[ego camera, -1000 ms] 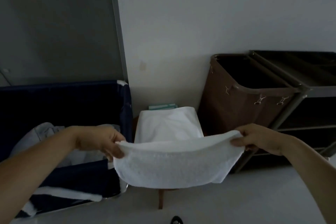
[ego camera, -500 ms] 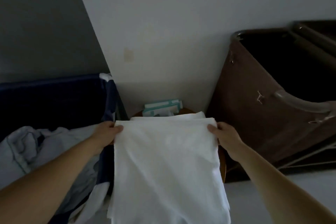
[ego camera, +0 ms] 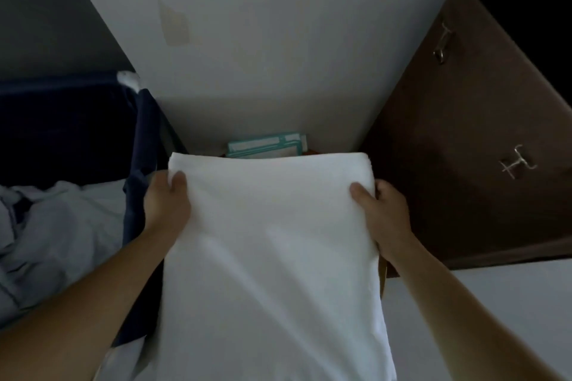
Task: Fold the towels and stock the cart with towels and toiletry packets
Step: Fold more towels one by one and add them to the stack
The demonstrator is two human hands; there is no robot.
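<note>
White towel [ego camera: 272, 257] lies flat between blue hamper [ego camera: 71, 120] and brown bin [ego camera: 464, 133], teal packets [ego camera: 266, 145] behind it. Left hand [ego camera: 165, 204] and right hand [ego camera: 382, 207] pinch its side edges, thumbs on top, fingers hidden beneath.

Both bare forearms are reaching forward from the lower corners, angling in toward each other. The left hand [ego camera: 167, 206] is gripping the left edge of the white towel [ego camera: 269, 241], thumb lying on top and fingers hidden beneath. The right hand [ego camera: 385, 212] is gripping the opposite edge the same way, level with the left
</note>
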